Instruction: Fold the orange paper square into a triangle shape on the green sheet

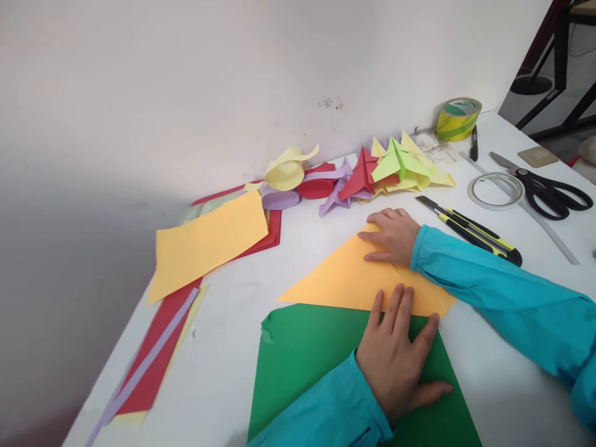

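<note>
An orange paper (344,279) folded into a triangle lies on the white table (233,323). My right hand (393,236) rests flat on its upper corner, fingers stretched out. My left hand (395,357) lies flat with fingers spread, its fingertips on the triangle's lower edge and its palm on a green sheet (302,366) below it. Both arms wear turquoise sleeves. Neither hand grips anything.
A loose orange sheet (207,242) lies over red paper (272,226) at the left. Folded paper figures (395,164) and paper rings (288,177) line the wall. Utility knives (470,230), a tape ring (496,190), scissors (549,189), a tape roll (459,118) sit right.
</note>
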The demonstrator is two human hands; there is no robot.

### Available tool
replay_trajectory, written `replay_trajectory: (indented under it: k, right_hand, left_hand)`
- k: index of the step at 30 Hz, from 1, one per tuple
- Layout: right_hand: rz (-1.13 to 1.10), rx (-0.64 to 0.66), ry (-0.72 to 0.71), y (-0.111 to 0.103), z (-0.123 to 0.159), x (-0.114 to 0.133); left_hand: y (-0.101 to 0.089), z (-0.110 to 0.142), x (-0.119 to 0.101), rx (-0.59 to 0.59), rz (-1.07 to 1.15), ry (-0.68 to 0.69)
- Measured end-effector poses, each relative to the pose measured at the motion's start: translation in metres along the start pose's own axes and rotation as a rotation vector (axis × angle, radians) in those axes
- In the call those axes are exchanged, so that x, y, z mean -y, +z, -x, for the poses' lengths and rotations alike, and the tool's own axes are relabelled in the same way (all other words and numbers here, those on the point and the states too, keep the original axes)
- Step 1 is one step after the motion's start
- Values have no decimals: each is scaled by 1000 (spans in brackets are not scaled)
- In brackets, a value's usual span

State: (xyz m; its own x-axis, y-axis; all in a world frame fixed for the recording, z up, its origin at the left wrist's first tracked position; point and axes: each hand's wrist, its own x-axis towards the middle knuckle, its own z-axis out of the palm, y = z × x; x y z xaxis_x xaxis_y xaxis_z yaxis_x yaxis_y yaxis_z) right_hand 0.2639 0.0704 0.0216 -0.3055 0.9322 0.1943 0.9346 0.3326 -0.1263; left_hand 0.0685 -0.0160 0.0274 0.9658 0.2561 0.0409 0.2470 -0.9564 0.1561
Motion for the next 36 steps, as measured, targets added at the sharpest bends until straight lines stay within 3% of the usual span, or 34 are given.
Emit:
replay_trajectory:
  k: [11,16,21,29,36]
  right_hand:
    - [16,-20,13,0,1,2]
    - [25,-43,-13,2,2,0]
    - [45,-60,-27,3,3,-1]
    - [72,-85,-24,6,4,-2]
    - [91,-110,-21,11,4,-4]
  left_hand:
    - [1,2,3,-103,43,-42]
    - [-2,16,12,-51,-31,-41]
    - [-5,42,29,-23,-144,-156]
    - [-14,83,56,-72,-298,-317]
    - [-18,114,88,-82,-379,-587]
